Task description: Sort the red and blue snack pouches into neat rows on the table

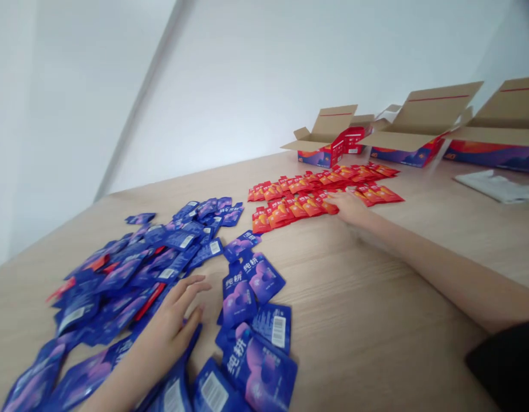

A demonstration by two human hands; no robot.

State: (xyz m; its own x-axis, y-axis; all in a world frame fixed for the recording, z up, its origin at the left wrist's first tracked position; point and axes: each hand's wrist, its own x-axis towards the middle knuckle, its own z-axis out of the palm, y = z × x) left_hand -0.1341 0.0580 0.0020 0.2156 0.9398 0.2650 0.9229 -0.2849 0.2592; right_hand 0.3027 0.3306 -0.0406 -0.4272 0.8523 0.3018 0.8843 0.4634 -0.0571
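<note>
My left hand (172, 323) is open above the near right edge of a pile of blue sachets (139, 263), fingers apart and slightly curled, holding nothing. Among the blue ones a few red sachets (149, 300) show. To the right of that hand lie several loose blue sachets (264, 366), some face up and some with barcodes showing. My right hand (349, 207) reaches to the front row of orange-red sachets (290, 209). Its fingers are closed on a red sachet (330, 206) in that row; blur and the hand itself partly hide the grip.
Behind the front row runs a second row of red sachets (307, 182). Open cardboard boxes (316, 157) with raised flaps stand along the back right. A white, plastic-looking packet (498, 186) lies at the right. A pale wall rises behind the wooden table (354, 320).
</note>
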